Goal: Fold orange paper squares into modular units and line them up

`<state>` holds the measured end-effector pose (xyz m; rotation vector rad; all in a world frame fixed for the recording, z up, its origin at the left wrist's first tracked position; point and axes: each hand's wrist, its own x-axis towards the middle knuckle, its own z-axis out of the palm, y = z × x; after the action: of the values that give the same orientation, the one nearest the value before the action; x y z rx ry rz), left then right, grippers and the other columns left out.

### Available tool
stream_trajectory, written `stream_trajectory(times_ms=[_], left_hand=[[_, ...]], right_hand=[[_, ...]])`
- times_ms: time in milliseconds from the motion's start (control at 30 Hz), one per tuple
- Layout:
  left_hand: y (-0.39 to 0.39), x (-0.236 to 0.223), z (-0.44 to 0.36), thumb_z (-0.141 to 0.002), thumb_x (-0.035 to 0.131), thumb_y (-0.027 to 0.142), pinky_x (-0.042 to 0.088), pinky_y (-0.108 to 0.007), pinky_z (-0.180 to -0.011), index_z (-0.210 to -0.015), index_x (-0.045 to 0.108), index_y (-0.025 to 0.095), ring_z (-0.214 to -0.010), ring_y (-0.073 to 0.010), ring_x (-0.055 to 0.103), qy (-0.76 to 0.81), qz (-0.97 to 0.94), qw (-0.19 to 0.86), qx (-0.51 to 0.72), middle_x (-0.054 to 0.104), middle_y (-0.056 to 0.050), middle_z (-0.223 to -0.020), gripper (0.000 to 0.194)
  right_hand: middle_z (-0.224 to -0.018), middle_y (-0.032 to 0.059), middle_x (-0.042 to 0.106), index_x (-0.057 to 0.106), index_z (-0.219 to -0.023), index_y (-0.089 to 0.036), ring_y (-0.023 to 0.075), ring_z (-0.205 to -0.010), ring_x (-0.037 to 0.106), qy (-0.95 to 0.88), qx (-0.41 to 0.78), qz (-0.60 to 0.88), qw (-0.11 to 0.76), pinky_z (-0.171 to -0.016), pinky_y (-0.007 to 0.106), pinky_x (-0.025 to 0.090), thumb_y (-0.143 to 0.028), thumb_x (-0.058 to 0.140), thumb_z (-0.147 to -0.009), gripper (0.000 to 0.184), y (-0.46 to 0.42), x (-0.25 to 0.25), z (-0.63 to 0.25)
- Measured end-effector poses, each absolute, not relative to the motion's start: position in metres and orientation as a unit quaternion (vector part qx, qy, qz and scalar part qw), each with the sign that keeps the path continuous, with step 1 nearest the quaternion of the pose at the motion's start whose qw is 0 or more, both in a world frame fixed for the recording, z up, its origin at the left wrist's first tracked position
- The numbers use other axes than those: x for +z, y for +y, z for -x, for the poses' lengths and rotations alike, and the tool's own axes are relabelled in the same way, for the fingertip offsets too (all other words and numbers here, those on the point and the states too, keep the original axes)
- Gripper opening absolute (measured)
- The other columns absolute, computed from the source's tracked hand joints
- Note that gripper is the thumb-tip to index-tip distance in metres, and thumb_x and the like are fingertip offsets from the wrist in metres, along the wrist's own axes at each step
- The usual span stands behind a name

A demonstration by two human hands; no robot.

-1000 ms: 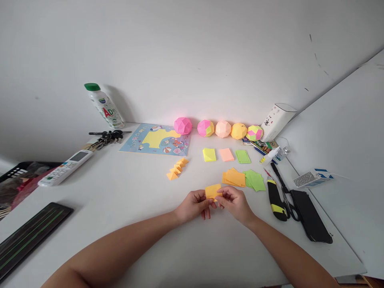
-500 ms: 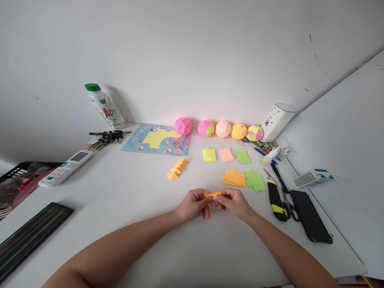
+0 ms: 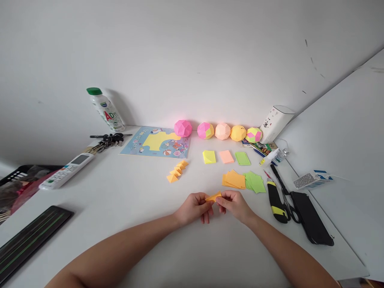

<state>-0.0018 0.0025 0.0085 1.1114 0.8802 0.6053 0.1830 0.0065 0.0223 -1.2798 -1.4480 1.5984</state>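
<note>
At your 9 o'clock the table (image 3: pixel 126 200) lies bare, giving room to move. Your left hand (image 3: pixel 194 208) and right hand (image 3: pixel 234 205) pinch the folded orange paper (image 3: pixel 213 197) between fingertips at 12 o'clock, low over the table, likely to press a crease. Loose orange sheets (image 3: pixel 234 179) lie near at 1 o'clock; the scissors (image 3: pixel 285 196) crowd 3 o'clock.

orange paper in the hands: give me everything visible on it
The orange paper is a small, thin sheet, seen nearly edge-on and apparently folded, so it reads as a narrow wedge. It is held just above the white table, pinched between the fingers of the left hand and the right hand, one at each end. It touches nothing else. No print or markings show.
</note>
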Motion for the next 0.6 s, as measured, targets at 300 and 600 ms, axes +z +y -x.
stream_trajectory(times_ms=[300,600], left_hand=[[0.000,0.007,0.000,-0.077,0.054,0.036,0.042,-0.021,-0.041,-0.073,0.048,0.016,-0.041,-0.0097,0.054,0.401,-0.528,0.699,0.268,0.057,0.003,-0.055,0.022],[-0.003,0.010,-0.003,-0.075,0.054,0.031,0.036,-0.019,-0.038,-0.070,0.048,0.016,-0.037,-0.0082,0.051,0.410,-0.551,0.680,0.256,0.055,0.004,-0.051,0.016]], right_hand=[[-0.058,-0.0030,0.049,0.054,-0.068,-0.015,0.0098,-0.052,0.044,-0.605,0.583,0.472,0.266,-0.048,0.022,0.036,-0.025,0.059,-0.073,0.012,0.004,0.020,-0.181],[-0.052,-0.0055,0.041,0.047,-0.060,-0.016,0.0079,-0.047,0.038,-0.638,0.534,0.483,0.272,-0.044,0.020,0.029,-0.012,0.050,-0.066,0.008,0.003,0.011,-0.181]])
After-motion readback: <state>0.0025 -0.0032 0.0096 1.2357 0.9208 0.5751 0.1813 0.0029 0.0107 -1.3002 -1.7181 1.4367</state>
